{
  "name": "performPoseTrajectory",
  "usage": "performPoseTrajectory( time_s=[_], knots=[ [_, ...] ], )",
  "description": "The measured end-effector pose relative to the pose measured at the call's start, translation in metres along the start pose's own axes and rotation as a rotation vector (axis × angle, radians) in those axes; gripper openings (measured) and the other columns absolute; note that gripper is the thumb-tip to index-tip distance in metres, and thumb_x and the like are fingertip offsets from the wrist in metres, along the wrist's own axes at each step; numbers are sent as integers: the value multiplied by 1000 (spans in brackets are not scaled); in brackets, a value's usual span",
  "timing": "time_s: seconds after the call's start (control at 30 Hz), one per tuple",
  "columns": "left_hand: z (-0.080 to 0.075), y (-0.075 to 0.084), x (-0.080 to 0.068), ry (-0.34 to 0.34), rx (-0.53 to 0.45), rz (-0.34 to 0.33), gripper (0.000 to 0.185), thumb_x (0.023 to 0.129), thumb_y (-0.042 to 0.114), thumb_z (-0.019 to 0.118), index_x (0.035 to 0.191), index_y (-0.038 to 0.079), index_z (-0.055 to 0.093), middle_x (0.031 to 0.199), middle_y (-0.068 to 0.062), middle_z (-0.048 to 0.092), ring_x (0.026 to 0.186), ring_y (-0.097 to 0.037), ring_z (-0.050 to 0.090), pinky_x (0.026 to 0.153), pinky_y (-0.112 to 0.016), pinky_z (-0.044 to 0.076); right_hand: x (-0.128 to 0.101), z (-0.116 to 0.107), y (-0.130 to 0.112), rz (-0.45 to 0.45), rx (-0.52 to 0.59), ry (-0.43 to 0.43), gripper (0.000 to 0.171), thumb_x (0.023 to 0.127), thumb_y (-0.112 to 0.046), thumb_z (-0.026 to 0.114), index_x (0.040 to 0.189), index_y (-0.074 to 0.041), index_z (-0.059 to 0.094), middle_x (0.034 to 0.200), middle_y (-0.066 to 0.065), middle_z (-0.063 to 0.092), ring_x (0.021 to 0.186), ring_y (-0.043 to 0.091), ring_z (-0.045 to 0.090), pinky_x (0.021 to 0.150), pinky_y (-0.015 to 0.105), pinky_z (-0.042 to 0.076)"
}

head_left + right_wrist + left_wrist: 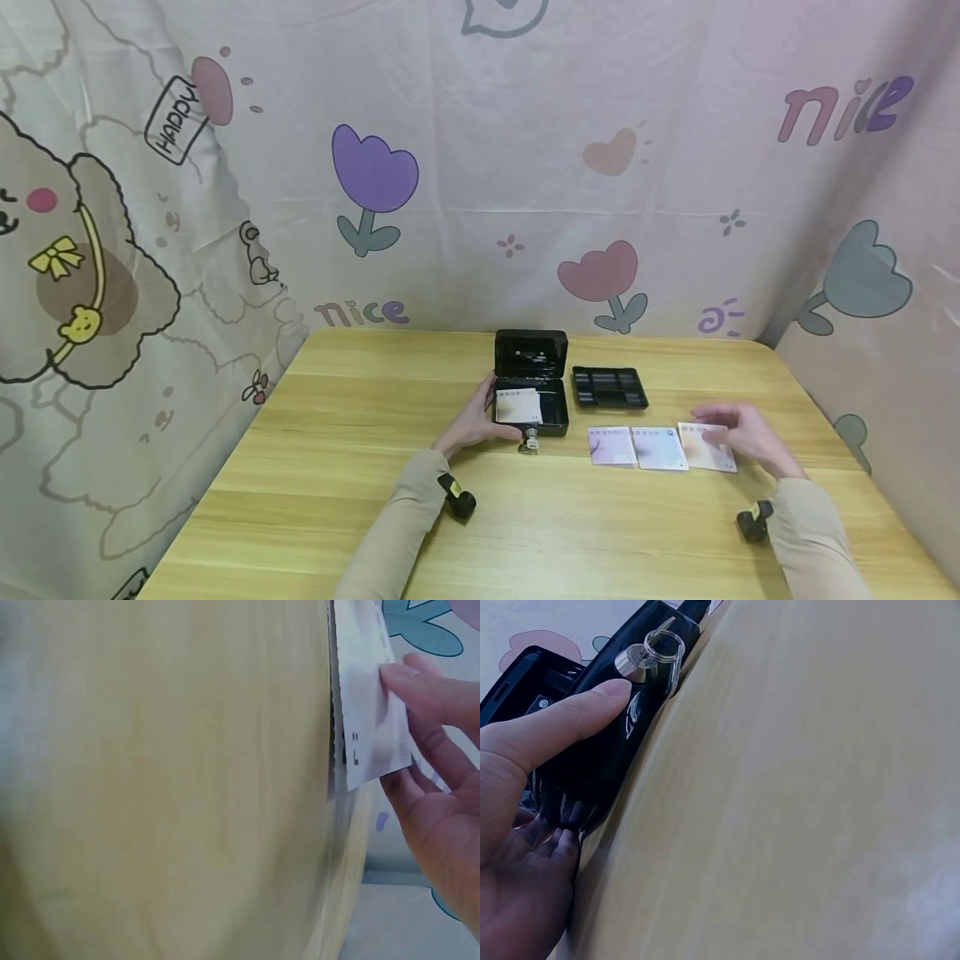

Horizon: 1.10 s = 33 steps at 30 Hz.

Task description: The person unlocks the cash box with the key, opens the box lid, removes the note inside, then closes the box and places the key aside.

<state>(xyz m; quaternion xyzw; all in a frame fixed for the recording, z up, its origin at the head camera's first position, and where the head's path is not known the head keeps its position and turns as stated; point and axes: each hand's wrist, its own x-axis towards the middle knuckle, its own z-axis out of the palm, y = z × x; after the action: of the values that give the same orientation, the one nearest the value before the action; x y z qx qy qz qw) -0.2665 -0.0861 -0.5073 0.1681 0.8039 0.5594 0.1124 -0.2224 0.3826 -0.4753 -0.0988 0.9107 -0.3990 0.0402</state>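
Note:
A black metal cash box [555, 410] stands with its lid raised, and a pale printed paper card [517, 407] lies inside it. My left hand [477, 419] grips the box's left front corner. In the left wrist view the thumb [574, 720] lies along the box front, just beside a silver lock [635, 663] with a key and ring [665, 647] in it. Over to the right, my right hand [750, 435] pinches a cream printed card [705, 454]. The right wrist view shows the thumb on this card's [367, 712] face and fingers behind it.
A black compartment tray [609, 388] lies right of the box. In front of it are a purple-tinted card [611, 448] and a bluish card [660, 450], in a row with the pinched one. Patterned cloth [480, 167] hangs behind the wooden table [570, 533] and along both sides.

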Motion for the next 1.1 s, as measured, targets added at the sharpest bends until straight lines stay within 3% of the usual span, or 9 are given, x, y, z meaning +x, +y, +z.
performPoseTrajectory(
  time_s=[0.2,0.73,1.1],
  knots=[
    [0,-1,1,-2,9,-5,129,72,20,92,162,3,1,170,-20,3,156,-41,15,128,-49,19,1,2,1,2,-51,-3,41,84,1,72,122,10,65,115,28,71,91,-6,61,77,14,49],
    [1,-1,1,6,-12,8,127,72,14,91,161,2,1,169,-22,6,155,-42,16,128,-51,19,6,5,4,-15,-129,-16,35,83,2,71,117,4,70,112,23,73,88,-5,61,76,16,48],
    [1,-2,2,10,-14,2,125,74,16,90,161,1,1,169,-23,6,155,-43,16,128,-51,20,8,6,3,-19,-158,-14,34,82,2,73,116,5,71,110,23,74,90,10,67,75,16,48]
  ],
)
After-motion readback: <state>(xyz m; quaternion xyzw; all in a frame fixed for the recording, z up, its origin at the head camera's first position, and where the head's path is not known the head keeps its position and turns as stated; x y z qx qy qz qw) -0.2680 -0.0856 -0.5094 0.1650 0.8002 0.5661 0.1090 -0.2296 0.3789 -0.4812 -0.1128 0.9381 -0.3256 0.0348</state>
